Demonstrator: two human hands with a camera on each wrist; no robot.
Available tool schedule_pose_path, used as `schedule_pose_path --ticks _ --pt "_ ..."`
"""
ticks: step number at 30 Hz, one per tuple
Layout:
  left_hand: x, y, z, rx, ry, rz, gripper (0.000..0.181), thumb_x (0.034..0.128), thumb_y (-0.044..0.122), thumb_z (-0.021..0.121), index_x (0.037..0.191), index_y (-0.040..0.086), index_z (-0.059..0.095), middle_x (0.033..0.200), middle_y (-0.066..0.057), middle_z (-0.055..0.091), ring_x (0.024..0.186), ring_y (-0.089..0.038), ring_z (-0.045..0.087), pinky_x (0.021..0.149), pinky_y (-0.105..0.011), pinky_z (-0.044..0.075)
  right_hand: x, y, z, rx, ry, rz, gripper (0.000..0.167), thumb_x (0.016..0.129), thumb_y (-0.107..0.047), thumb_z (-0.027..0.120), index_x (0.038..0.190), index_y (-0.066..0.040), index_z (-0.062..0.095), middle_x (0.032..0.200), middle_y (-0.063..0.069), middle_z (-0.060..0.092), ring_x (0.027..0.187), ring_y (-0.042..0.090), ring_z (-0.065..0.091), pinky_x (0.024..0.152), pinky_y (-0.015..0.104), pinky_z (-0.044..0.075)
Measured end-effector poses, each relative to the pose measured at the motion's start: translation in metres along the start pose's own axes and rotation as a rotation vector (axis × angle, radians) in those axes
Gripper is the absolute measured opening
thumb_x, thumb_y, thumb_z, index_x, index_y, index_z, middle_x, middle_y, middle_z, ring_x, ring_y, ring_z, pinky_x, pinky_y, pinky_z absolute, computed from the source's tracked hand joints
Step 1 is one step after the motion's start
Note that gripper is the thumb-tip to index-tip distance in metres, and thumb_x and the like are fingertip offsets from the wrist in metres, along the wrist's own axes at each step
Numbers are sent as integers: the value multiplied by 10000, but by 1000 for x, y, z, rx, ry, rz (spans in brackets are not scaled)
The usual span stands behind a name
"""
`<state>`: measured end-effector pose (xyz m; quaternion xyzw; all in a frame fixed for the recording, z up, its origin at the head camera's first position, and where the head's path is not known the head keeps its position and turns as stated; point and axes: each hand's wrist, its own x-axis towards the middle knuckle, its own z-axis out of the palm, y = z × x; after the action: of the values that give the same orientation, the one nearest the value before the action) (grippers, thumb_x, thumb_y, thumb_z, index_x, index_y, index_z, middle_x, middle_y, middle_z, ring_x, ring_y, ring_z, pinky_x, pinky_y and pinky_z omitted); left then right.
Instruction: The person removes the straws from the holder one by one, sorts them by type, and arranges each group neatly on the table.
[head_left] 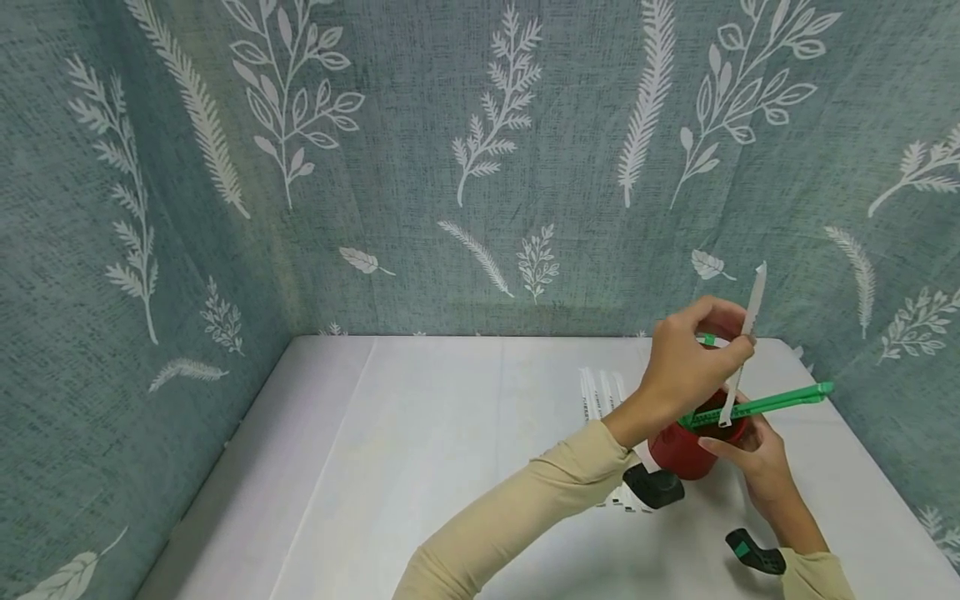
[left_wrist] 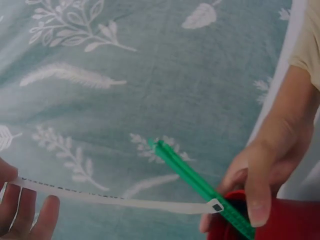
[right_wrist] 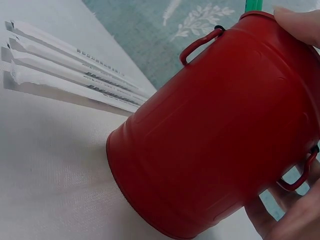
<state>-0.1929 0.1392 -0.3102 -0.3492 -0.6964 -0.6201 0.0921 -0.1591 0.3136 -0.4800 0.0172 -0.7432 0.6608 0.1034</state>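
Note:
My left hand (head_left: 686, 362) pinches a slim white paper-wrapped straw (head_left: 753, 304) with printed marks along it. The wrapper's lower end hangs at the mouth of a small red metal bucket (head_left: 678, 454). Long green sticks (head_left: 787, 400) lean out of the bucket toward the right; their kind is unclear. My right hand (head_left: 765, 467) grips the bucket by its rim and side, thumb over the edge. In the right wrist view the red bucket (right_wrist: 215, 130) tilts across the picture, showing two side handles. The bucket's inside is mostly hidden.
Several more white wrapped straws (right_wrist: 75, 65) lie side by side on the white table (head_left: 405, 450), left of the bucket and partly under my left forearm. A leaf-patterned green-grey cloth (head_left: 420, 167) hangs behind and beside the table.

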Motion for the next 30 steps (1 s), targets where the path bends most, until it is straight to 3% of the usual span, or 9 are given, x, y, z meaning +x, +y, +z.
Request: schedule_pose_path --ticks 8,14,22,30 --pt "6 5 -14 -39 52 19 186 892 75 631 1077 58 628 970 -41 648 860 24 568 777 -101 478 0 2 -2 106 -22 -50 762 854 77 624 1491 -153 274 1312 -62 448 1136 -3 457 875 66 424" --pt "11 1 -24 -71 107 35 180 881 64 655 1057 37 631 951 -60 646 855 6 579 809 -132 480 1 2 -1 99 -31 -58 756 845 77 634 1480 -166 302 1378 37 401 1148 38 454 877 80 433" --pt "12 -3 -37 -272 149 -44 207 877 18 650 1077 -6 601 942 -117 611 790 -2 566 667 -237 574 2 1 2 66 -27 -51 768 843 64 643 1488 -168 297 1414 -4 349 1180 53 411 865 85 443" --pt "14 -4 -54 -421 236 -111 241 868 -18 646 1095 -72 588 886 -59 600 747 -73 590 675 -302 585 1 0 2 91 -25 -45 761 842 55 646 1485 -163 302 1352 -32 411 1169 56 429 859 98 455"
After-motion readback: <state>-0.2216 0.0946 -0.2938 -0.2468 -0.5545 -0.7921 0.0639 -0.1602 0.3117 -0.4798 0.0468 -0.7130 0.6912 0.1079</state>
